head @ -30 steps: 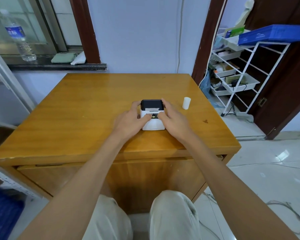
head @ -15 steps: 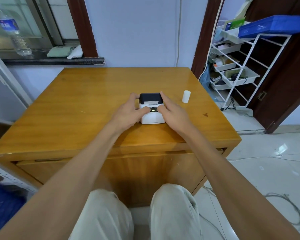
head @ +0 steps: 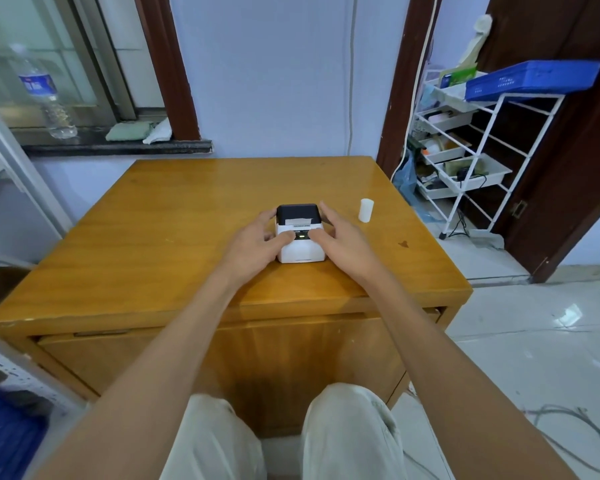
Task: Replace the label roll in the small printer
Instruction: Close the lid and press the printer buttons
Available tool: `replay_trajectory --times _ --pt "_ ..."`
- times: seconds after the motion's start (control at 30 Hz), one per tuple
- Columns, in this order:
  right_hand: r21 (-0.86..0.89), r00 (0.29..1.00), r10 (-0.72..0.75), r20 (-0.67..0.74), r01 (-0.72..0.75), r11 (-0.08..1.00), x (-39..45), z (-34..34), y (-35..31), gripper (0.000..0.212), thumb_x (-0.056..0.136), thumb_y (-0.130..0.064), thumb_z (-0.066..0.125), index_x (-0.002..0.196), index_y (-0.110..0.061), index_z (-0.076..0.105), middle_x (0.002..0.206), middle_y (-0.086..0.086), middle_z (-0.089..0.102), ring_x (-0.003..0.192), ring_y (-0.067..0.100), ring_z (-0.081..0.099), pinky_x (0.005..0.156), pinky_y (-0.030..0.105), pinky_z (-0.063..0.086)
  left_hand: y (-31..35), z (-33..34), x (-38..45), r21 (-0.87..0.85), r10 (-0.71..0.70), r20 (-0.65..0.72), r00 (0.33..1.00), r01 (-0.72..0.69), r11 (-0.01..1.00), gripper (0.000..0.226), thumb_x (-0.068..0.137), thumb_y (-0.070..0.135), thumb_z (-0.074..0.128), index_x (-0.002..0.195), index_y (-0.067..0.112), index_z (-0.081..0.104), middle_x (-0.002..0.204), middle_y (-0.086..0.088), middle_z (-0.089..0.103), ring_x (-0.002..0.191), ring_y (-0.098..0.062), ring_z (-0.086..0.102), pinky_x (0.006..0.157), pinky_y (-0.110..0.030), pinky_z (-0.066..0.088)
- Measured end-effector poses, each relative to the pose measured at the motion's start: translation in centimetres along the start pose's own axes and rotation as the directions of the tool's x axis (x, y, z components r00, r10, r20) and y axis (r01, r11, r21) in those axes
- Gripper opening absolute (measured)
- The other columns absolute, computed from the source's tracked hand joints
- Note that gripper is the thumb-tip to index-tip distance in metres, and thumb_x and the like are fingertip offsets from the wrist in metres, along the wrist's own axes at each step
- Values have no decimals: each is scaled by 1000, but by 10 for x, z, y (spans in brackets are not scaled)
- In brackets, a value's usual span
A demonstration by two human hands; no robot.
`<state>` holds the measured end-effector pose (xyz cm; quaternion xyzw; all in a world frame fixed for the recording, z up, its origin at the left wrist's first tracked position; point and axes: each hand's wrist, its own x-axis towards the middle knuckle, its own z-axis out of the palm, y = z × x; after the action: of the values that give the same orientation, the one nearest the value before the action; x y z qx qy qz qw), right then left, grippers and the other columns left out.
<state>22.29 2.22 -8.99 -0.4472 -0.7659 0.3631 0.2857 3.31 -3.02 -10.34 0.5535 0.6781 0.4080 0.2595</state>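
A small printer (head: pixel 300 249), white body with a black lid, stands near the middle of the wooden table (head: pixel 160 237). Its lid is down, a strip of white label shows at the slot, and a green light glows on its front panel. My left hand (head: pixel 257 242) grips its left side, thumb on the front panel. My right hand (head: pixel 340 239) grips the right side, thumb also on the panel. A white label roll (head: pixel 366 210) stands upright on the table to the right of the printer, apart from my hands.
A white wire rack (head: pixel 471 157) with trays and a blue crate (head: pixel 530 79) stands right of the table by a dark door. A water bottle (head: pixel 45 95) and a cloth sit on the window sill at the back left. A small dark stain (head: pixel 402 243) marks the tabletop.
Both hands stay on the printer, with the thumbs shifted slightly on the front panel. The camera view has moved; the printer and the roll keep their places.
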Motion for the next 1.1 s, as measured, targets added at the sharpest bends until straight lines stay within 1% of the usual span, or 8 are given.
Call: replay_trajectory --times 0.07,0.17,0.23,0.37,0.47,0.6,0.83,1.1 --pt "52 1000 12 7 -12 999 2 -2 3 75 99 -43 59 165 -26 28 163 -6 45 143 14 51 119 43 42 0 0 1 -14 -9 1 1000 9 1000 67 99 43 62 160 34 36 83 5 73 63 -5 59 59 -28 43" --pt "85 1000 19 -2 -19 996 4 -3 6 74 98 -45 65 163 -26 35 160 -6 50 142 11 52 119 38 43 -1 2 2 -24 -16 -4 1000 16 1000 69 98 43 63 161 34 36 87 -1 76 63 -8 59 59 -29 43" --pt "89 1000 21 -5 -20 996 5 -4 7 71 99 -43 66 162 -27 39 158 -7 52 142 11 52 116 34 43 -2 2 3 -13 -14 0 1000 14 1000 69 98 43 62 160 34 36 82 2 74 62 -8 59 60 -30 44" --pt "66 998 37 -44 -34 997 9 -2 6 70 94 -50 67 158 -33 44 155 -10 55 142 10 51 117 39 44 -1 2 3 -7 -12 1 1000 12 1000 68 99 41 62 161 33 35 75 2 71 61 -10 57 61 -33 44" --pt "62 997 42 -69 -38 997 8 -1 4 66 93 -50 67 155 -34 47 151 -11 58 140 8 52 115 40 45 -1 1 3 7 -5 -2 1000 5 1000 67 99 41 62 160 32 35 73 4 69 59 -9 56 61 -33 45" --pt "52 997 49 -59 -46 998 5 -1 1 65 93 -46 64 154 -33 47 151 -10 58 139 9 52 115 41 45 -1 2 3 9 -2 -7 1000 2 1000 67 99 41 62 160 32 37 72 6 69 56 -6 56 60 -32 44" --pt "56 996 70 -49 -67 996 4 -1 -1 72 85 -50 58 155 -35 46 150 -12 58 135 11 56 114 44 47 3 1 0 35 0 -7 1000 0 999 66 100 41 60 161 32 35 73 3 69 61 -11 56 63 -34 46" --pt "48 997 66 -29 -64 997 4 -2 0 68 90 -45 57 156 -34 45 152 -12 56 136 12 55 114 43 47 3 1 -1 37 3 -4 1000 -3 999 65 100 43 59 160 34 35 77 3 71 64 -10 58 64 -34 47"
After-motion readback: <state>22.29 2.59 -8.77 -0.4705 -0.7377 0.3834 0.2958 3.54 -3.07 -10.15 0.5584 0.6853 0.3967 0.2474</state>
